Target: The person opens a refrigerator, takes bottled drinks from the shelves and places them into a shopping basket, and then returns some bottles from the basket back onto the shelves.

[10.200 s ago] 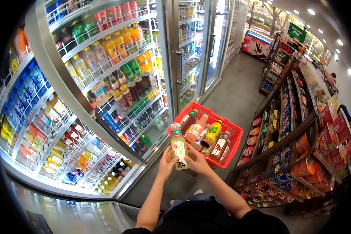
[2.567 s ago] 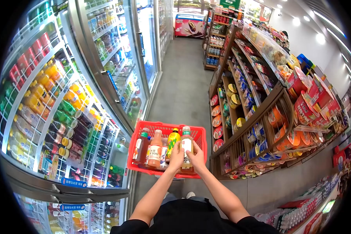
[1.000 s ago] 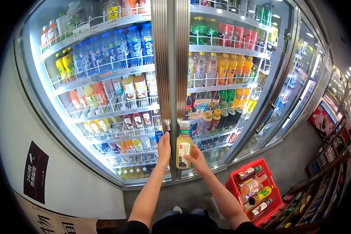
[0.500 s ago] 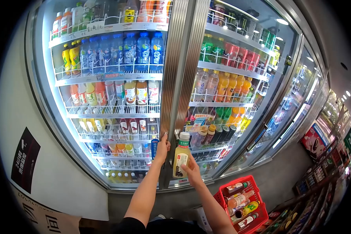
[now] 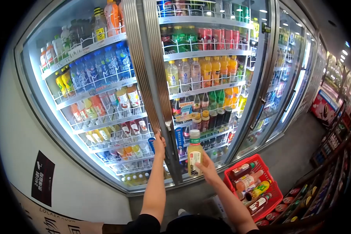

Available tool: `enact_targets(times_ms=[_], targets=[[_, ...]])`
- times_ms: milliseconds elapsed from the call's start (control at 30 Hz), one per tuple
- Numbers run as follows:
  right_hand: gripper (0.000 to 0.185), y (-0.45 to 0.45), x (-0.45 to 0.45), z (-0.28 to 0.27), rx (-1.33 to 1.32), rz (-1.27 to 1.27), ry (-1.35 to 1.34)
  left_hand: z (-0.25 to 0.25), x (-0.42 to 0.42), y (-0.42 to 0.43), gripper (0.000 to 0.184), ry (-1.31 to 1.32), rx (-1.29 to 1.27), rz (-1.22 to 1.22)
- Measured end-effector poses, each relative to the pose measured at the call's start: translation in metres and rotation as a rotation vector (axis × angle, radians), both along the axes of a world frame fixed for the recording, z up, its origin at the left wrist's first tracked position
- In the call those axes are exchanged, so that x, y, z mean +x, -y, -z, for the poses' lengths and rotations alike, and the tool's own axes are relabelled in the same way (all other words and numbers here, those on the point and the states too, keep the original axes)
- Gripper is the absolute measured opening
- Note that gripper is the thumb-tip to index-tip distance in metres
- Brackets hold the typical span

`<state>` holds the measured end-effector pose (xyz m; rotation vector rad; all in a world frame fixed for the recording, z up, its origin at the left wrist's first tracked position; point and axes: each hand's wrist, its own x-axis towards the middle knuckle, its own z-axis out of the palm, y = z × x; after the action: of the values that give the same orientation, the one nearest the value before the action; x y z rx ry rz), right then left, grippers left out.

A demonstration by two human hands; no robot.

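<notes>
1 bottle in curled right fingers

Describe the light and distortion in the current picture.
Head view: the cooler bows outward at its left edge, its inside there washed almost white; head view: the shelves at lower right sit dim; head view: the bottle in the right hand is fairly clear, its fine print unreadable.

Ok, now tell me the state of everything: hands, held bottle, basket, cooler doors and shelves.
Left hand: curled at the left cooler door; grip partly hidden.
Right hand: closed around the bottle.
Bottle: capped, roughly upright.
Red basket: holding several drinks.
Left cooler door: looks shut.
Right cooler door: looks shut.
Cooler shelves: lit, stocked.
</notes>
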<state>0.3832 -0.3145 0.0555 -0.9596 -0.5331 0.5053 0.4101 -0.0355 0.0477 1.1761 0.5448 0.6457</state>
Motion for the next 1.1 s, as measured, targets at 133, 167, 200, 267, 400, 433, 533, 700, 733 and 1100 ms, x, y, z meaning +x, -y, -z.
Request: enact_targets(times_ms=[133, 167, 200, 267, 400, 433, 533, 700, 733, 1100], targets=[[0.078, 0.001, 0.006, 0.005, -0.021, -0.03, -0.029, -0.013, -0.037, 0.025, 0.053, -0.009, -0.014, 0.039], [0.078, -0.001, 0.005, 0.005, -0.018, -0.018, -0.014, -0.013, -0.046, 0.03, 0.054, -0.01, 0.02, 0.076], [0.078, -0.002, 0.004, 0.004, -0.015, -0.01, 0.005, -0.012, -0.056, 0.035, 0.055, -0.007, 0.054, 0.11], [0.078, -0.004, -0.003, -0.002, -0.011, -0.065, 0.003, -0.009, -0.071, 0.045, 0.057, -0.004, 0.048, 0.083], [0.079, -0.001, -0.018, -0.013, 0.007, -0.103, 0.074, -0.004, -0.107, 0.059, 0.057, -0.041, 0.044, 0.079], [0.079, 0.0, -0.024, -0.013, 0.022, -0.103, 0.089, -0.006, -0.12, 0.067, 0.057, -0.061, 0.049, 0.075], [0.08, 0.009, -0.041, -0.01, 0.016, -0.158, 0.09, -0.01, -0.156, 0.093, 0.055, -0.018, -0.027, -0.018], [0.082, 0.018, -0.076, -0.007, 0.023, -0.257, 0.074, -0.001, -0.227, 0.121, 0.052, 0.011, 0.004, -0.106], [0.082, 0.02, -0.084, -0.005, 0.023, -0.266, 0.068, 0.0, -0.242, 0.126, 0.052, 0.005, 0.002, -0.116], [0.082, 0.026, -0.175, 0.0, -0.026, -0.368, 0.124, -0.002, -0.376, 0.156, 0.046, -0.036, 0.052, -0.377]])
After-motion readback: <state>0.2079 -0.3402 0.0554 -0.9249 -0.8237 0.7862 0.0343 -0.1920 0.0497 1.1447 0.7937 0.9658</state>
